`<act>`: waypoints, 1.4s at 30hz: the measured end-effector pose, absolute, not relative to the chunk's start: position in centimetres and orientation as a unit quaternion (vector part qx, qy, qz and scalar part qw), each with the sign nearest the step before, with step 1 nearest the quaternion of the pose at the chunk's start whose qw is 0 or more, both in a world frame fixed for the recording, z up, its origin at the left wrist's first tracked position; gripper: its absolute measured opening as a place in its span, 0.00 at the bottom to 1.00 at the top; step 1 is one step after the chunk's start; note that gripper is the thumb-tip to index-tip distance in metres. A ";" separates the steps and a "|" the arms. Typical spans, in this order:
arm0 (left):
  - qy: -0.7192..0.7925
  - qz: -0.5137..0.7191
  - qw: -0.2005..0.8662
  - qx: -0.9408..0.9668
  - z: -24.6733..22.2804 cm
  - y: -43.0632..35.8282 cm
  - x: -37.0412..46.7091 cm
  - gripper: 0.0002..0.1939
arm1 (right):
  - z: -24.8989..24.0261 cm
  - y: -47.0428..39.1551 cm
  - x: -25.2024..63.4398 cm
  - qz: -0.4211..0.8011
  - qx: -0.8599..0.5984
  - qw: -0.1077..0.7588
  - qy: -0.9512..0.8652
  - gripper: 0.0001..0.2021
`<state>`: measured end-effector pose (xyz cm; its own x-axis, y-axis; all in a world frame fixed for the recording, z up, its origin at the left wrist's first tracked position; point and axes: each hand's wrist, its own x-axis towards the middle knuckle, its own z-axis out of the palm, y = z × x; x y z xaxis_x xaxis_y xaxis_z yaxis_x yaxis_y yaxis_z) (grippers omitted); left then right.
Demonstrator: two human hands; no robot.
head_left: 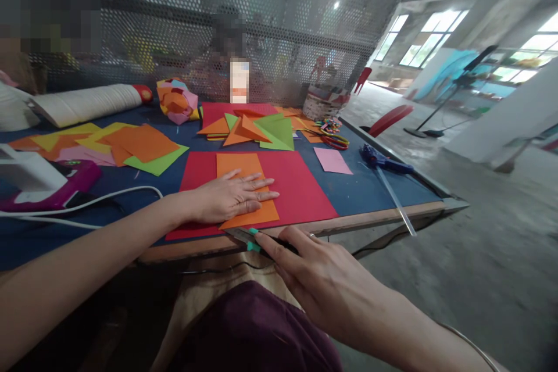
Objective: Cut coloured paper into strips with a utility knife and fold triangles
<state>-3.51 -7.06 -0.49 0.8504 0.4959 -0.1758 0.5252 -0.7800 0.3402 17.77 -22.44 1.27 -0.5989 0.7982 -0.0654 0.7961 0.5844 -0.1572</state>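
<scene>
My left hand (238, 195) lies flat with its fingers spread on a sheet of orange paper (238, 165). The orange paper rests on a larger red sheet (296, 186) at the front of the table. In my right hand (314, 267) is what looks like a utility knife (253, 239), dark with teal parts. Its grey blade points left at the near edge of the orange paper; whether it touches the paper I cannot tell. My right fingers are wrapped round the handle and hide most of it.
Folded orange and green paper (248, 131) lies behind the red sheet, with scissors (335, 140) to its right. A pink square (333, 161) and a blue glue gun (383, 160) with a clear stick are at right. Coloured sheets (139, 142), a purple device (65, 186) and white cables occupy the left.
</scene>
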 end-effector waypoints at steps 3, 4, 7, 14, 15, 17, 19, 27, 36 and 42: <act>0.268 -0.035 0.194 0.943 -0.5 -7.0 -3.5 0.28 | 1.3 -22.4 17.7 0.078 -0.445 0.007 -0.892 0.32; 0.267 -0.035 0.194 0.943 -0.6 -7.0 -3.5 0.28 | 1.3 -22.4 17.7 0.077 -0.443 0.008 -0.893 0.32; 0.265 -0.033 0.196 0.944 -0.6 -6.9 -3.5 0.28 | 1.3 -22.3 17.7 0.070 -0.443 0.009 -0.894 0.31; 0.267 -0.038 0.203 0.941 -0.4 -6.9 -3.5 0.28 | 1.4 -22.2 17.7 0.057 -0.436 -0.004 -0.898 0.32; 0.267 -0.039 0.204 0.941 -0.4 -6.9 -3.5 0.27 | 1.4 -22.2 17.6 0.055 -0.436 -0.002 -0.898 0.32; 0.269 -0.042 0.207 0.940 -0.4 -6.8 -3.5 0.27 | 1.4 -22.1 17.5 0.054 -0.433 0.004 -0.900 0.32; 0.271 -0.044 0.209 0.939 -0.4 -6.8 -3.5 0.27 | 1.4 -22.0 17.4 0.056 -0.429 0.009 -0.902 0.31; 0.278 -0.037 0.217 0.935 -0.4 -6.7 -3.5 0.26 | 3.0 -23.9 19.8 0.098 -0.396 0.077 -0.910 0.29; 0.479 0.084 0.148 0.861 -0.2 -9.8 -2.5 0.35 | 1.5 -17.9 26.8 -0.104 -0.576 0.140 -0.799 0.23; 0.560 0.076 0.150 0.811 0.8 -11.8 -1.2 0.25 | -1.0 -12.5 27.6 -0.140 -0.615 0.131 -0.765 0.24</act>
